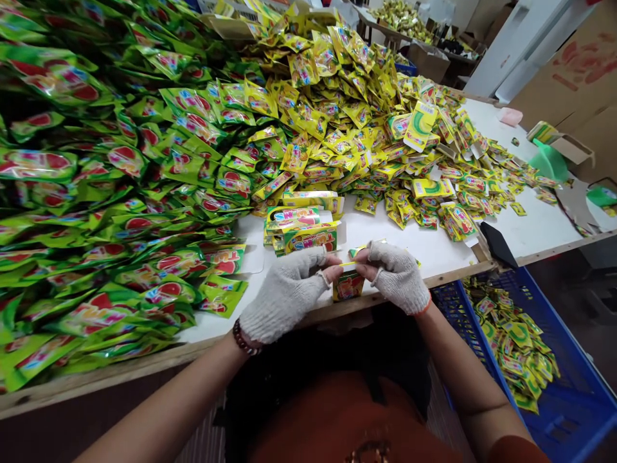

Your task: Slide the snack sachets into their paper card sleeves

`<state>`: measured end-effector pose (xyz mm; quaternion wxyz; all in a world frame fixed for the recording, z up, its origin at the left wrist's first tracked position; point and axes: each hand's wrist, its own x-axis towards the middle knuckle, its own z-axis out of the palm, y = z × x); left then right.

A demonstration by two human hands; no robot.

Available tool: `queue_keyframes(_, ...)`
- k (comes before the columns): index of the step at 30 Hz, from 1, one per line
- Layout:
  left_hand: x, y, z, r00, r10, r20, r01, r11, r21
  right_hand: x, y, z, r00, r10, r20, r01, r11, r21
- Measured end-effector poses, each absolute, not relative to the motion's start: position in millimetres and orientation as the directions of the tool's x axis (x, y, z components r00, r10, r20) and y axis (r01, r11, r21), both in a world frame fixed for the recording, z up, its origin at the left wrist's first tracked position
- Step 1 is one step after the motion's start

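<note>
Both my hands wear grey knit fingerless gloves and meet at the front edge of the white table (535, 225). My left hand (286, 292) and my right hand (396, 275) pinch the top of a small yellow carton (348, 285) held upright between them. Just beyond my hands lies a short stack of filled yellow cartons (303, 228). A big heap of green watermelon sachets (120, 186) covers the table's left. A heap of yellow sachets (337, 109) fills the middle and back.
A blue plastic crate (573, 418) holding yellow sachets stands on the floor at the lower right. Flat unfolded cartons (420, 125) lie among the yellow heap. A green scoop (549, 161) and cardboard boxes (578, 71) sit at the right. A dark flat object (496, 244) rests at the table edge.
</note>
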<state>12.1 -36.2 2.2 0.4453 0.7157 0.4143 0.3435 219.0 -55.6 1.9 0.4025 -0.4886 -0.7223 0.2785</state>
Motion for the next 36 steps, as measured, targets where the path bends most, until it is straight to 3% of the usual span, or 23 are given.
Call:
queue_keyframes(8, 1.4, -45.1, -13.5, 0.526, 0.745, 0.411, 0.274, -0.606, 0.747, 228.1, -62.9, -9.7, -0.282, 0.88, 0.383, 0.383, 0.469, -0.796)
queue_keyframes(12, -2.9, -48.6, -34.3, 0.526, 0.677, 0.515, 0.245, -0.7, 0.671, 234.9, -68.2, -18.2, -0.32, 0.868, 0.381, 0.402, 0.488, -0.774)
queue_keyframes(16, 1.1, -51.9, -47.9, 0.491, 0.67, 0.557, 0.215, -0.713, 0.667, 232.5, -70.5, -27.4, -0.283, 0.878, 0.385, 0.415, 0.475, -0.776)
queue_keyframes(18, 4.0, -53.0, -46.3, 0.464, 0.719, 0.518, 0.242, -0.665, 0.707, 227.4, -71.4, -32.5, -0.212, 0.896, 0.39, 0.416, 0.444, -0.794)
queue_keyframes(22, 9.7, -47.7, -24.7, 0.401, 0.865, 0.3, 0.338, -0.444, 0.83, 220.0, -71.0, -38.7, -0.058, 0.937, 0.346, 0.371, 0.342, -0.863)
queue_keyframes(25, 19.8, -34.5, -3.3, 0.348, 0.89, 0.295, 0.347, -0.414, 0.842, 236.5, -74.6, -29.3, 0.158, 0.925, 0.347, 0.266, 0.298, -0.917)
queue_keyframes(27, 32.8, -23.9, 5.8, 0.376, 0.854, 0.36, 0.389, -0.498, 0.775, 262.3, -84.1, -12.4, 0.276, 0.9, 0.337, 0.242, 0.275, -0.931)
queue_keyframes(29, 51.3, -15.1, 9.0, 0.488, 0.798, 0.355, 0.469, -0.582, 0.664, 293.3, -98.6, 9.6, 0.359, 0.88, 0.311, 0.327, 0.194, -0.925)
queue_keyframes(31, 73.6, -9.7, 8.3, 0.595, 0.772, 0.225, 0.581, -0.606, 0.543, 318.9, -113.2, 28.9, 0.503, 0.806, 0.312, 0.48, 0.04, -0.876)
queue_keyframes(33, 96.2, -7.0, 6.7, 0.63, 0.774, 0.061, 0.682, -0.589, 0.433, 331.0, -122.2, 37.3, 0.63, 0.69, 0.357, 0.531, -0.048, -0.846)
queue_keyframes(34, 106.2, -5.9, 6.3, 0.631, 0.776, 0.0, 0.715, -0.581, 0.388, 331.1, -123.6, 36.3, 0.651, 0.671, 0.356, 0.491, -0.015, -0.871)
queue_keyframes(36, 121.0, -3.3, 6.5, 0.623, 0.78, -0.055, 0.751, -0.576, 0.324, 321.8, -120.0, 25.2, 0.593, 0.748, 0.297, 0.268, 0.164, -0.949)
